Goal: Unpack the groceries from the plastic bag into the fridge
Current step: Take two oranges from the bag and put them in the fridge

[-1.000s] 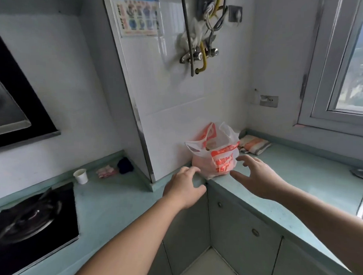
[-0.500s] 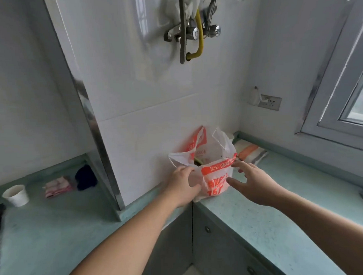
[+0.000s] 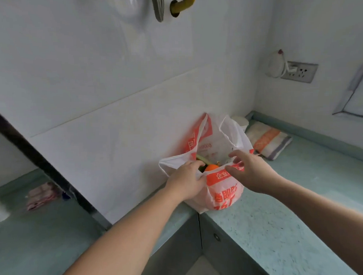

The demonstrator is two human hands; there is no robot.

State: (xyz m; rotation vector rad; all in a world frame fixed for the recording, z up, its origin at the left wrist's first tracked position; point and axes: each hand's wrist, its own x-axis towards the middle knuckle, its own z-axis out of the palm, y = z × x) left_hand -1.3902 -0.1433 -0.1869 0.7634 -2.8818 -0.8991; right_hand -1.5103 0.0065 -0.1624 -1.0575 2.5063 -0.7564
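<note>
Plastic bag (image 3: 223,189) upright, mouth upward, left hand (image 3: 186,182) gripping rim

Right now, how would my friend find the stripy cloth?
Find the pale green countertop running to the far corner under the wall socket. Just right of the orange-and-white plastic bag lies the folded cloth, the only flat thing there with orange and purple-grey stripes.
</note>
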